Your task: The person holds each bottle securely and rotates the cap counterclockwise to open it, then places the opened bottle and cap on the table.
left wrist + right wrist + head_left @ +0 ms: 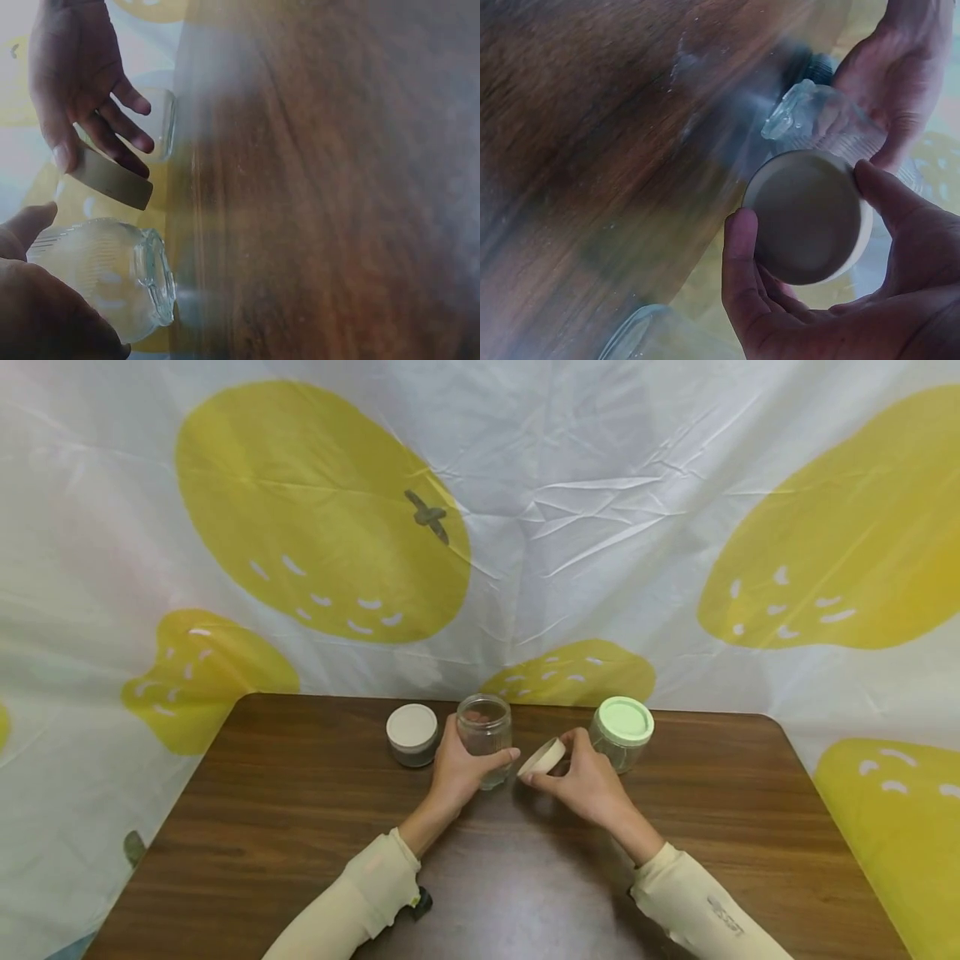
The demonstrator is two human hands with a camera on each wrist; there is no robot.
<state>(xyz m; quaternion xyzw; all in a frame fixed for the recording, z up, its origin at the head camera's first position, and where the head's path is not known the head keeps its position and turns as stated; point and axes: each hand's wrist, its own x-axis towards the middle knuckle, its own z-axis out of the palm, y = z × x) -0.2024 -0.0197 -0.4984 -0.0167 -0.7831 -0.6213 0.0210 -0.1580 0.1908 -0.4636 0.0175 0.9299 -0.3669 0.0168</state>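
Note:
Near the back middle of the table, my left hand (457, 770) grips a clear glass jar (489, 739) around its side, thumb across the front. The jar stands upright and its mouth has no lid on it. Just right of it, my right hand (592, 783) pinches a round beige lid (543, 759) by the rim between thumb and fingers. The lid is tilted and apart from the jar. In the right wrist view the lid (806, 217) shows a flat round face, with the jar (829, 124) behind it. Ribbing shows on the jar's glass (105, 262) in the left wrist view.
A short jar with a white lid (412, 728) stands left of my left hand. Behind my right hand stands a glass jar with a pale green lid (626, 721). A cloth with yellow fruit prints (525, 568) hangs along the back edge of the brown wooden table (495, 877).

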